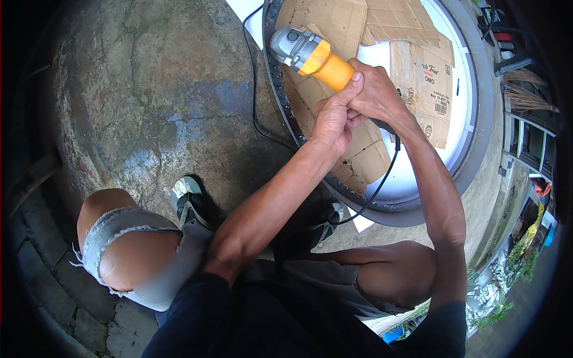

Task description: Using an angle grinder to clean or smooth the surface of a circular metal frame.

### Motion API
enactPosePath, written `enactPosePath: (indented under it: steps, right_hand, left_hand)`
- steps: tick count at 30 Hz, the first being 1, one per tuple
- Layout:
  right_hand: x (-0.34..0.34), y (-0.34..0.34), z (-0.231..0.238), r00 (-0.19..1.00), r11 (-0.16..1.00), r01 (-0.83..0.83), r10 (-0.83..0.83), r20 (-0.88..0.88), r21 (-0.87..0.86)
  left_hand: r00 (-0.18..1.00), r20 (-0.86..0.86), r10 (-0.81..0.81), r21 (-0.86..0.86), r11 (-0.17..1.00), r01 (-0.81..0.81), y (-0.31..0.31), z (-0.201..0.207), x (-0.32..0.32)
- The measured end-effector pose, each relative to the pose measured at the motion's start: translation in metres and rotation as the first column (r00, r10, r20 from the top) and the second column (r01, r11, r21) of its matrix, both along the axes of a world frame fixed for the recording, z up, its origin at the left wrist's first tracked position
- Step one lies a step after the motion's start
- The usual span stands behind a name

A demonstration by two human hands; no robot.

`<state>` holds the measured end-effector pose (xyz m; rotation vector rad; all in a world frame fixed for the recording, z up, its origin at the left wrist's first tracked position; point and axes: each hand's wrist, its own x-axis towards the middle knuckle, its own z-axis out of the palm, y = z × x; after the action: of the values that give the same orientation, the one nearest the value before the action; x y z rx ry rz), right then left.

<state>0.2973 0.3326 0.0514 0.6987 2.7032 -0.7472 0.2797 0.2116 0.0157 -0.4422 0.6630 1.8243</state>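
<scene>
Head view: my left hand [332,119] and my right hand [377,90] both wrap closed fingers around the yellow plastic body of the angle grinder with a grey metal head [307,55]. The grinder lies tilted above flattened brown cardboard sheets [334,24] inside a large round grey-rimmed wheel [477,143] on the cracked concrete floor [149,107]. Its black power cable [382,179] hangs below my wrists.
</scene>
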Motion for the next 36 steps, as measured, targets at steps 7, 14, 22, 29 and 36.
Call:
enactPosePath:
  steps: [7,14,22,29,36]
  right_hand:
    - [0.006,0.001,-0.005,0.999,1.000,0.004,-0.003,-0.039,0.025]
    - [0.007,-0.003,-0.001,1.000,1.000,0.008,-0.008,-0.007,0.017]
    - [0.006,-0.003,0.002,1.000,1.000,0.007,-0.007,0.003,0.013]
    - [0.009,0.000,-0.004,0.998,0.995,0.044,-0.039,-0.056,0.092]
    - [0.007,-0.003,0.005,0.999,0.999,0.045,-0.045,-0.023,0.005]
  left_hand:
    - [1.000,0.000,-0.009,0.008,1.000,0.009,0.001,-0.003,0.003]
    - [1.000,-0.005,0.002,0.019,1.000,-0.002,0.000,-0.003,0.005]
    - [1.000,0.003,0.008,0.023,1.000,-0.008,0.001,-0.001,0.004]
    - [0.998,-0.017,-0.052,0.051,0.997,0.053,0.002,0.001,-0.001]
    - [1.000,-0.001,-0.012,0.064,0.998,0.012,-0.001,0.003,0.002]
